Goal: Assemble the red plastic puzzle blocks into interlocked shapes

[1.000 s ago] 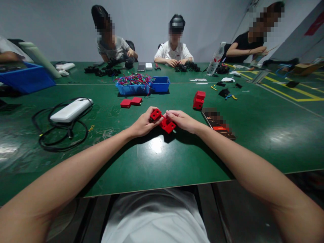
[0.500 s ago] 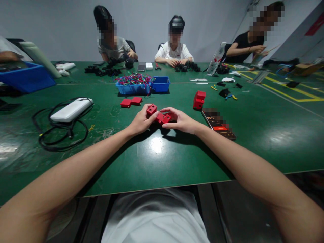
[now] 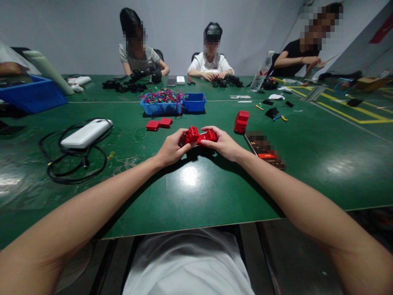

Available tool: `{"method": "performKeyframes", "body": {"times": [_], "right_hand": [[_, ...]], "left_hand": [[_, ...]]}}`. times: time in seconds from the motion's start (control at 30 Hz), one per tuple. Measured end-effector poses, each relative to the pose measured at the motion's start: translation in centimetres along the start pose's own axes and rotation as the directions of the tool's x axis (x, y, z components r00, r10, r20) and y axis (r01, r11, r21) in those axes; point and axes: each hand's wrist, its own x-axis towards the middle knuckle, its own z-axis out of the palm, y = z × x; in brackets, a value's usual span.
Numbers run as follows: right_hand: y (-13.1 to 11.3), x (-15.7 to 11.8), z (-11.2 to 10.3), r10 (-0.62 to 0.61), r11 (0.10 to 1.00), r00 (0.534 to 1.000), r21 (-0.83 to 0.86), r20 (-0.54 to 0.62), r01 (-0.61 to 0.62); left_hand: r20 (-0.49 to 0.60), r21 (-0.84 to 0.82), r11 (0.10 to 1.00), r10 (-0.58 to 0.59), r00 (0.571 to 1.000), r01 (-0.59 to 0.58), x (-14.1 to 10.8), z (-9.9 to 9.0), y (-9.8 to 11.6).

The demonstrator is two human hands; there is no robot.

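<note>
Just above the green table, a cluster of red blocks is held between both hands. My left hand grips its left end, thumb in front and fingers behind. The right end is pinched by my right hand, with the thumb below and the fingers above. Two joined flat red blocks lie to the left behind my left hand. Another red piece stands upright to the right, beside a phone with its screen lit.
A white power bank with a coiled black cable lies left. Blue bins, one full of wires, stand behind the hands. A bottle, small tools and black parts lie at the back. Several people sit around the table.
The red cluster has turned in my hands and its right end has risen. My right hand has moved from loose around that end to a closed grip. The person at the back left has shifted slightly right.
</note>
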Motion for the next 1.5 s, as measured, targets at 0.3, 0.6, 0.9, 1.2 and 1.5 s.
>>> {"method": "performKeyframes", "body": {"times": [0.3, 0.6, 0.9, 1.2, 1.5], "right_hand": [[0.1, 0.1, -0.3, 0.006, 0.999, 0.996, 0.042, 0.089, -0.01], [1.2, 0.8, -0.3, -0.099, 0.995, 0.995, -0.032, 0.023, 0.099], [1.2, 0.9, -0.3, -0.21, 0.971, 0.977, -0.11, 0.027, 0.212], [0.8, 0.5, 0.2, -0.043, 0.998, 0.999, 0.039, 0.023, 0.043], [0.3, 0.3, 0.2, -0.102, 0.987, 0.994, -0.119, 0.036, 0.106]], "left_hand": [[-0.027, 0.084, 0.995, 0.064, 0.998, -0.061, -0.1, 0.2, -0.2], [0.035, 0.139, 0.99, 0.007, 0.999, -0.012, 0.7, 0.7, -1.8], [0.033, 0.143, 0.989, 0.037, 0.999, -0.041, 0.8, 0.7, -2.2], [0.015, -0.248, 0.953, -0.174, 0.985, 0.172, 1.0, 0.6, -1.5], [0.059, -0.293, 0.942, -0.155, 0.986, 0.165, 0.9, 0.5, -1.3]]}}
